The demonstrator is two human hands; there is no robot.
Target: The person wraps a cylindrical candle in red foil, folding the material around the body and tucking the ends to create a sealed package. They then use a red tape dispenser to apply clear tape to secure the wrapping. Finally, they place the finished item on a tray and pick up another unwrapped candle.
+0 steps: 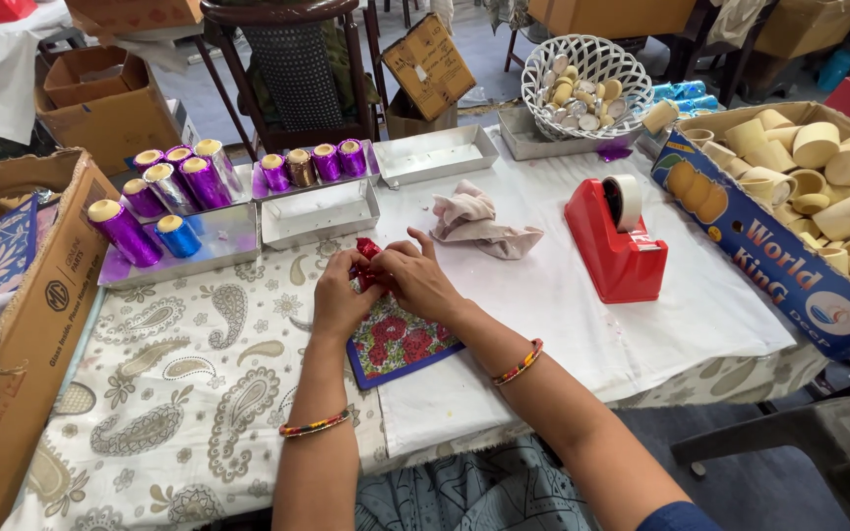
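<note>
Foil is what I have pinched between both hands: a small piece of shiny red foil [367, 258] sits at the middle of the table, just past the far edge of a flowered mat [400, 344] with a blue border. My left hand [339, 295] is curled with its fingertips closed on the left side of the foil, and my right hand [415, 280] comes in from the right with thumb and fingers pressed together on the same piece, so the two hands meet and touch over it. Whatever the foil wraps is hidden under my fingers; I cannot tell its shape. To do this well, I judge I should keep the foil taut between the two pinches, smooth it with the thumbs rather than the nails so it does not tear, and work low over the mat so nothing rolls away. To the far left stand foil-wrapped spools [181, 192] in purple, blue and gold on steel trays [319, 214], well apart from my hands. A crumpled cloth [479, 226] lies just beyond my right hand, and a red tape dispenser [614, 239] stands to the right of it. At the far right a cardboard box [769, 261] holds pale bare cups, and a white basket [592, 84] sits at the far edge.
</note>
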